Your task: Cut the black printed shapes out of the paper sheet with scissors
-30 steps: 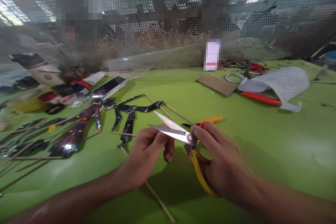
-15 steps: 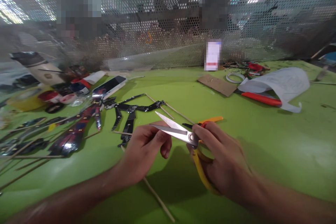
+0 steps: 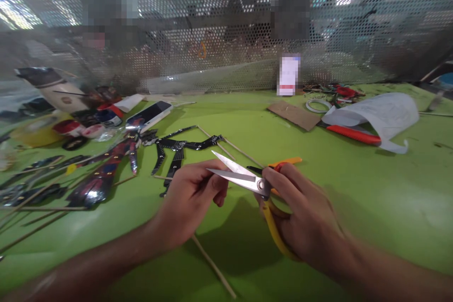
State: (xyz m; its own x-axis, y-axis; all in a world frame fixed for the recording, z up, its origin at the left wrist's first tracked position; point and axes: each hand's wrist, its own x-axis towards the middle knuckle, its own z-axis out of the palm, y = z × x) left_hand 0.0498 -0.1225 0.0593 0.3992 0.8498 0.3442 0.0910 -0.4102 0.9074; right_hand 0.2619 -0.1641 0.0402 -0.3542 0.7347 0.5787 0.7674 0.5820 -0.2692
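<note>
My right hand [image 3: 304,207] is wrapped round the yellow handles of a pair of scissors [image 3: 244,175]. The blades stand partly apart and point left, with their tips close to the fingers of my left hand [image 3: 193,198]. Those fingers are curled in, thumb against forefinger; whatever they pinch, if anything, is hidden. Just beyond the left hand lies a jointed black cut-out figure [image 3: 180,145] with thin sticks attached. Below the left hand a thin wooden stick [image 3: 214,266] rests on the green table. An orange-handled tool [image 3: 292,160] lies behind the right hand, partly covered.
To the left lie a dark patterned cut-out figure [image 3: 106,174], more sticks, a phone [image 3: 150,117] and a roll of yellow tape [image 3: 35,132]. At the right are cardboard [image 3: 293,115], a tape ring [image 3: 318,105], a red-handled tool [image 3: 354,135] and a curled sheet [image 3: 382,113]. A perforated screen [image 3: 226,71] stands behind.
My left hand has shifted slightly up and its fingers have curled in a little. The scissors and right hand sit marginally further right; the blades remain apart.
</note>
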